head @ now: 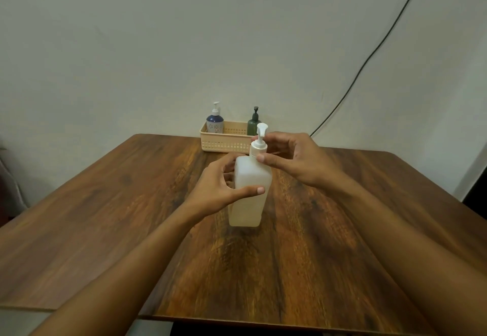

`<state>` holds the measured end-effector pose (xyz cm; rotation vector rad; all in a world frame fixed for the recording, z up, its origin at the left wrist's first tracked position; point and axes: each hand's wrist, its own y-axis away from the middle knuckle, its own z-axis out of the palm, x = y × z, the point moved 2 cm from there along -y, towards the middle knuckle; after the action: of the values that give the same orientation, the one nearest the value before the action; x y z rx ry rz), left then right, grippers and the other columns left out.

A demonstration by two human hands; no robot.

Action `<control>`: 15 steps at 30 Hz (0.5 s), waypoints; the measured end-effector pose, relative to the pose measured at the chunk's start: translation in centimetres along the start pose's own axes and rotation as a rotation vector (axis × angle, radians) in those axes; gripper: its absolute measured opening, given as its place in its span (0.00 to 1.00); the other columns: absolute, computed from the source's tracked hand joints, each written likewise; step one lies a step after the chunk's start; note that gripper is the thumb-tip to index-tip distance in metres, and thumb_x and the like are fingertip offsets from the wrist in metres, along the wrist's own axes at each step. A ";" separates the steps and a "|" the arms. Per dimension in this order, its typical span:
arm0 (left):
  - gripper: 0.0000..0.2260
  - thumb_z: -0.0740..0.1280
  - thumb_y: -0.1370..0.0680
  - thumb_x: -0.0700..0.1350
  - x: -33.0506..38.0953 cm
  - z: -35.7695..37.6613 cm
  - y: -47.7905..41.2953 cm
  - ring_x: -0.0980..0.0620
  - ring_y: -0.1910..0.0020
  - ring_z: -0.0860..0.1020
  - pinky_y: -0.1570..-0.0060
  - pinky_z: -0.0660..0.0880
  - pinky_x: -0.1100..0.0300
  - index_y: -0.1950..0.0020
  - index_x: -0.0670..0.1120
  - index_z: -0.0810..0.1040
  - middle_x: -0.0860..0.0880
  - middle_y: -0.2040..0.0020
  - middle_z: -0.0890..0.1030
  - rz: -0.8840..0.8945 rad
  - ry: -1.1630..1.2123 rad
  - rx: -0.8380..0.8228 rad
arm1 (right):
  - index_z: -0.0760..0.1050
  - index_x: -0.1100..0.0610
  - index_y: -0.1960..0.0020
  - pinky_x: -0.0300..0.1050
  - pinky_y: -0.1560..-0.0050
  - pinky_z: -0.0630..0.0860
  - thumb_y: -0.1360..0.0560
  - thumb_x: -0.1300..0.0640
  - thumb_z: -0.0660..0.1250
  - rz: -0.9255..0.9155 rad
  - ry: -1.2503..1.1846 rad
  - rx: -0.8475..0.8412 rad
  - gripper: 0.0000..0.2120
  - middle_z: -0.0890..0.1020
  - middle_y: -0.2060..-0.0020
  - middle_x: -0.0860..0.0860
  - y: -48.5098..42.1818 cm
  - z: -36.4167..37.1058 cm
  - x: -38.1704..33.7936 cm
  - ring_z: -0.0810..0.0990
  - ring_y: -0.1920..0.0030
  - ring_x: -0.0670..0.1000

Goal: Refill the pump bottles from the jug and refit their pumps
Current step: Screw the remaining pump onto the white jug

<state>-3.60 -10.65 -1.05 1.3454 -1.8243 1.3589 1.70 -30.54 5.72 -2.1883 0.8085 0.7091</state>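
Frosted white square plastic pump bottle (249,193) stands on the brown wooden table (316,256). The left hand (218,188) grips its body and the right hand (292,159) pinches its white pump (259,140) at the collar, either unscrewing or refitting it. No jug shows.

**No lettering is coming through**

I am not making out a single readable word, number or brand anywhere in the room. The blue pump bottle (215,124) in the cream basket (224,144) is showing a printed flower pattern and a small reddish patch low on its front. That patch may be a label, but it is too small to read. The dark green bottle (253,125) beside it is offering nothing legible, and neither are the white bottle (249,209) and its pump (259,147) at the middle of the table (105,204).
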 end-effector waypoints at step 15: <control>0.41 0.77 0.37 0.66 0.5 1.1 -0.1 0.50 0.37 0.82 0.40 0.83 0.45 0.28 0.50 0.75 0.51 0.34 0.82 -0.011 -0.039 -0.004 | 0.85 0.51 0.39 0.42 0.43 0.83 0.25 0.50 0.80 -0.026 0.245 0.033 0.16 0.86 0.47 0.44 -0.1 -0.7 0.2 0.84 0.47 0.41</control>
<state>-3.56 -11.82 -1.01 1.3875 -1.8410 1.3311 2.09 -31.16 6.03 -2.2792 0.9044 0.4163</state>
